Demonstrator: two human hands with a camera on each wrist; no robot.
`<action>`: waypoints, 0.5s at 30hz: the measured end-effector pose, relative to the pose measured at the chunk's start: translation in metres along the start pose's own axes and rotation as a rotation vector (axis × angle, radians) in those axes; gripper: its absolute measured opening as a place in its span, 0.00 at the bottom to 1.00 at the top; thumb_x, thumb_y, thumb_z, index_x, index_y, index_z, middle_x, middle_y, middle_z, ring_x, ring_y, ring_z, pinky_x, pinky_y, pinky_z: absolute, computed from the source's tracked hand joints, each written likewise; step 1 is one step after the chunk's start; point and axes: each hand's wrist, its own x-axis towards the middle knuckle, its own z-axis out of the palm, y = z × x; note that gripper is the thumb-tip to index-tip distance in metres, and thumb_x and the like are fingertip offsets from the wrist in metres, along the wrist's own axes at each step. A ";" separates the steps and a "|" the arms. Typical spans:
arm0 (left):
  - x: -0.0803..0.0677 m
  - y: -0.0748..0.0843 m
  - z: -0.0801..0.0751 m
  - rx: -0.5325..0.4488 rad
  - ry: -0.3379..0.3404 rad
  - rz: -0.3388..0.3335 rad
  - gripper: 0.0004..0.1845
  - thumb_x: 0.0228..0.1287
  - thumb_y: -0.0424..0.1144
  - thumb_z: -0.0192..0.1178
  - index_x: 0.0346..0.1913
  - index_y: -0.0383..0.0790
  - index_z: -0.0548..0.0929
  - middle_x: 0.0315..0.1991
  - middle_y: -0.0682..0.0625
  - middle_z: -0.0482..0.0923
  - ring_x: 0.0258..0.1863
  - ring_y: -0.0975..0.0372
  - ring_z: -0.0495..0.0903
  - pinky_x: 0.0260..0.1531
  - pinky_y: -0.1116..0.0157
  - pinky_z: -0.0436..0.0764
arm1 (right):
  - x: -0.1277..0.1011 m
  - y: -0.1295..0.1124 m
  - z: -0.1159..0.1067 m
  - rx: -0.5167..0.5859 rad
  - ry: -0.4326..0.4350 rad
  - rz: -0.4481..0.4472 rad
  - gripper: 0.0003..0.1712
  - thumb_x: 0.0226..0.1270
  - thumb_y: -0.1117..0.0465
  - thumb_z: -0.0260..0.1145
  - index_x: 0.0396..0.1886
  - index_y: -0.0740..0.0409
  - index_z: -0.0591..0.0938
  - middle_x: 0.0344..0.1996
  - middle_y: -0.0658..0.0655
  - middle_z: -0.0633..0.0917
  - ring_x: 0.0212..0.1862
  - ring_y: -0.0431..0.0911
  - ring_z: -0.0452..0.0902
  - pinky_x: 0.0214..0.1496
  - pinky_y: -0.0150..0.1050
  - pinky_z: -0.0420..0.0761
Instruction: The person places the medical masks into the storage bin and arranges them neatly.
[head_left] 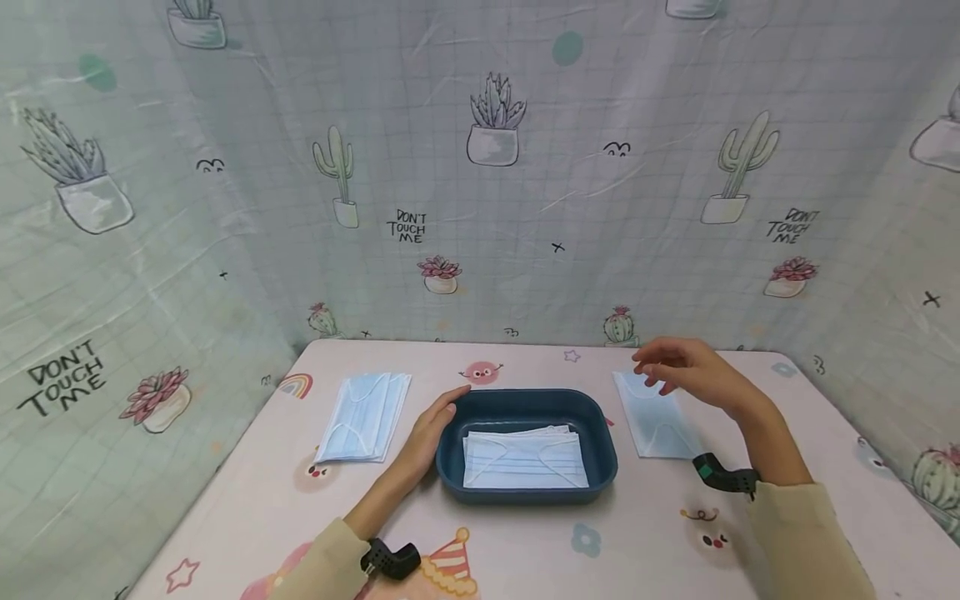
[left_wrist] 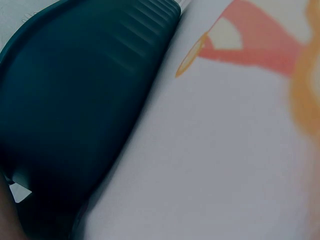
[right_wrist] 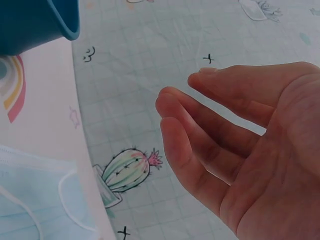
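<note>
A dark blue tray [head_left: 602, 429] sits mid-table with several light blue face masks [head_left: 523, 461] stacked inside. My left hand [head_left: 431, 429] lies flat against the tray's left side, fingers straight. In the left wrist view the tray's outer wall [left_wrist: 75, 110] fills the left half, close to the camera. My right hand [head_left: 678, 367] hovers empty above the far end of a single mask [head_left: 654, 425] lying right of the tray. In the right wrist view that hand [right_wrist: 235, 150] shows relaxed, slightly bent fingers above the mask [right_wrist: 35, 200].
A pile of masks [head_left: 365, 414] lies on the table left of the tray. The table [head_left: 525, 550] has a pale cartoon-printed cover. A cactus-patterned cloth [head_left: 480, 167] hangs close behind and on both sides.
</note>
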 end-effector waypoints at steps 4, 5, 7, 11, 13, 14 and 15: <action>-0.002 0.000 0.000 -0.009 0.005 -0.012 0.23 0.85 0.44 0.40 0.75 0.51 0.72 0.77 0.51 0.69 0.81 0.54 0.60 0.83 0.46 0.51 | 0.000 0.004 0.000 -0.004 0.010 0.027 0.19 0.78 0.59 0.62 0.60 0.65 0.80 0.52 0.67 0.86 0.42 0.44 0.86 0.42 0.37 0.88; -0.002 0.000 0.000 -0.012 0.003 -0.015 0.23 0.85 0.44 0.40 0.75 0.51 0.72 0.77 0.51 0.69 0.81 0.55 0.59 0.83 0.47 0.51 | 0.000 0.005 0.000 -0.004 0.011 0.034 0.19 0.78 0.58 0.62 0.60 0.64 0.80 0.52 0.67 0.87 0.42 0.43 0.86 0.42 0.37 0.88; -0.003 -0.001 0.000 -0.014 -0.002 -0.012 0.23 0.85 0.44 0.39 0.75 0.50 0.72 0.77 0.51 0.69 0.81 0.53 0.59 0.82 0.45 0.51 | -0.001 0.008 -0.001 -0.001 0.015 0.046 0.19 0.78 0.58 0.62 0.61 0.64 0.80 0.52 0.67 0.87 0.43 0.44 0.86 0.42 0.37 0.89; -0.004 0.001 0.000 -0.011 -0.003 -0.008 0.23 0.85 0.45 0.39 0.75 0.49 0.71 0.77 0.50 0.68 0.82 0.52 0.59 0.82 0.44 0.51 | -0.002 0.013 -0.003 0.009 0.017 0.068 0.19 0.78 0.58 0.61 0.61 0.64 0.79 0.53 0.69 0.86 0.45 0.48 0.87 0.42 0.38 0.88; -0.004 0.002 0.000 -0.008 -0.005 -0.008 0.24 0.85 0.45 0.39 0.75 0.49 0.71 0.77 0.50 0.68 0.82 0.52 0.59 0.82 0.44 0.51 | -0.002 0.016 -0.003 0.013 0.020 0.078 0.20 0.78 0.57 0.61 0.61 0.65 0.79 0.53 0.71 0.86 0.45 0.50 0.87 0.42 0.38 0.89; -0.003 0.002 0.000 -0.007 -0.005 -0.010 0.23 0.85 0.45 0.39 0.75 0.50 0.71 0.77 0.50 0.68 0.82 0.52 0.59 0.82 0.45 0.51 | -0.003 0.017 -0.003 0.014 0.020 0.083 0.20 0.79 0.57 0.61 0.61 0.65 0.79 0.54 0.72 0.85 0.45 0.50 0.87 0.42 0.39 0.89; -0.003 0.003 0.001 -0.005 -0.006 -0.008 0.24 0.85 0.45 0.39 0.75 0.50 0.71 0.77 0.50 0.68 0.82 0.52 0.59 0.82 0.44 0.51 | -0.003 0.019 -0.004 0.014 0.020 0.089 0.20 0.79 0.57 0.61 0.61 0.65 0.79 0.54 0.72 0.85 0.46 0.50 0.87 0.43 0.39 0.89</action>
